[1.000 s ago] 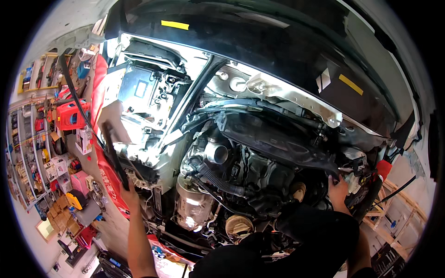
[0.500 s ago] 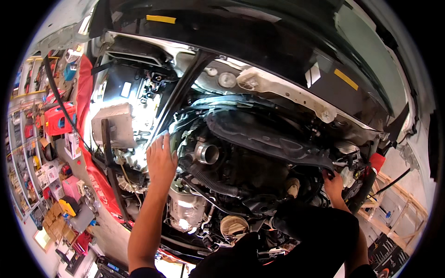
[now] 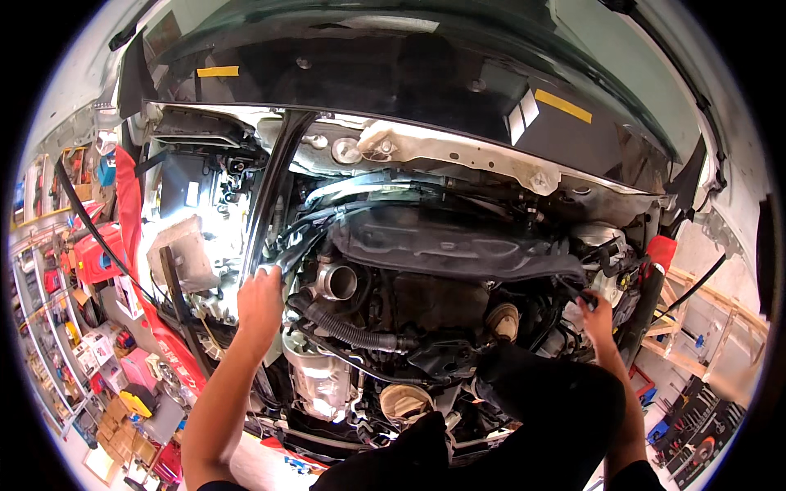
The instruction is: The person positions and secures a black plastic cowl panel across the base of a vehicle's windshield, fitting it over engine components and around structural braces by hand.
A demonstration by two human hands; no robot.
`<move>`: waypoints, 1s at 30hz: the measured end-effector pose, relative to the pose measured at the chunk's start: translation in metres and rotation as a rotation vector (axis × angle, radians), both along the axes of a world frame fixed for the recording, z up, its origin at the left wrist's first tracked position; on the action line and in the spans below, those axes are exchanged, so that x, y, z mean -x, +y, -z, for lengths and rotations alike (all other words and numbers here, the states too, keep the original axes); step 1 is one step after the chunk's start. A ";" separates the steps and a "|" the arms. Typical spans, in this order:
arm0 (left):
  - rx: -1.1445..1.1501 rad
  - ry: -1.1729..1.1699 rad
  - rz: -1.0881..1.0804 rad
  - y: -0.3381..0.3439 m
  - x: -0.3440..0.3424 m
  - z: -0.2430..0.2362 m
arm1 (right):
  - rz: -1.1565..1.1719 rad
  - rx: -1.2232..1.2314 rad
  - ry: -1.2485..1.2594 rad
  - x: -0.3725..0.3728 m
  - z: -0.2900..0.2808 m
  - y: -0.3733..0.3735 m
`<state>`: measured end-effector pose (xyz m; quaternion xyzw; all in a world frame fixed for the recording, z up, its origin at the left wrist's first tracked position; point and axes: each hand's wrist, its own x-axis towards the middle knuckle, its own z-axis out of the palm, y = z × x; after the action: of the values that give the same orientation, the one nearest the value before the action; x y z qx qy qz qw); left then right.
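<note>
In an open engine bay, my left hand (image 3: 260,304) is closed, fingers curled beside the lower end of a black bar (image 3: 277,192) and some dark hoses (image 3: 307,229). Whatever its fingers hold is hidden. My right hand (image 3: 598,317) pinches a short black piece (image 3: 585,300) just below the right end of a long, dusty black plastic cover (image 3: 454,245). That cover lies across the back of the engine. Below it sit a round metal pipe opening (image 3: 337,282) and a ribbed black hose (image 3: 352,330), right of my left hand.
My dark-clothed leg (image 3: 557,409) extends over the front of the engine. A silver canister-like part (image 3: 321,372) and a tan round part (image 3: 407,403) are nearby. Red covers (image 3: 164,335) line the left fender. Shelves stand at left, a wooden frame (image 3: 708,319) at right.
My left hand's fingers went from stretched out to curled. My right hand came slightly away from the cover's end, holding the black piece. The whole view turned and shifted.
</note>
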<state>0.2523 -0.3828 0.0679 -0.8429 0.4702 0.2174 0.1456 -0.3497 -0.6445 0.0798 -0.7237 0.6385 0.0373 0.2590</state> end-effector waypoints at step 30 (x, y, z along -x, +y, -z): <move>0.224 0.220 0.023 -0.022 0.002 -0.050 | 0.024 -0.124 0.004 -0.006 -0.014 -0.038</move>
<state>0.2503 -0.4049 0.1179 -0.8194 0.5144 0.2527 0.0007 -0.3433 -0.6827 0.0939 -0.6984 0.6442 0.0751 0.3028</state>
